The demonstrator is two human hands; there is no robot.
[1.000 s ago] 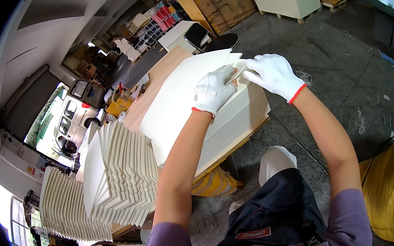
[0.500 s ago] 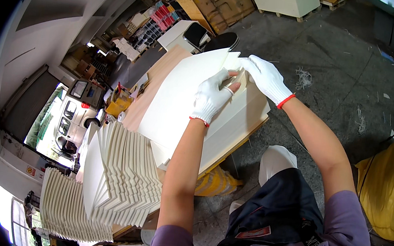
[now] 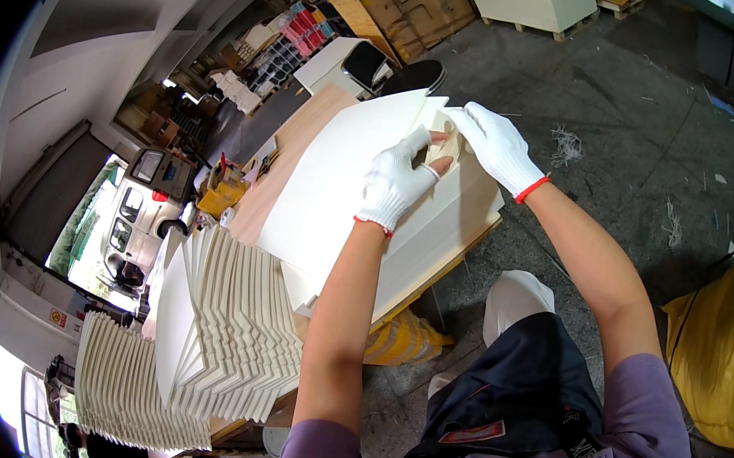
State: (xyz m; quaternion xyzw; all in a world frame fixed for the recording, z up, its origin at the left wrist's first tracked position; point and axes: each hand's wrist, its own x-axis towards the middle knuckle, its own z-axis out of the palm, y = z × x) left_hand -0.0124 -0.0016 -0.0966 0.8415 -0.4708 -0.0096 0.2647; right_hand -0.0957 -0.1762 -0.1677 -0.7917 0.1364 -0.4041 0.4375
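Both gloved hands meet at the far corner of a large cream sheet (image 3: 335, 188) that lies tilted over a stack of the same sheets (image 3: 441, 230) on a wooden table (image 3: 289, 149). The left hand (image 3: 394, 184) lies on the sheet with fingers curled and thumb raised, pressing near the corner. The right hand (image 3: 497, 144) pinches a small folded flap (image 3: 446, 142) at that corner between thumb and fingers (the exact fold is hard to make out, since the gloves cover most of it).

The near right edge of the stack runs flush with the table edge, and beyond it the grey concrete floor (image 3: 642, 108) lies open, with only scattered scraps. To the left the room is tighter: a fanned pile of folded cream pieces (image 3: 228, 331) stands just beside the stack's near end, and a second fanned pile (image 3: 133, 384) sits lower and further left, partly cut off by the dark rim. Under the table a yellow striped object (image 3: 403, 340) shows only in part. At the sheet's far tip a dark round object (image 3: 417, 76) is half hidden. A yellow cloth (image 3: 732, 342) hangs at the right, cut off by the rim.
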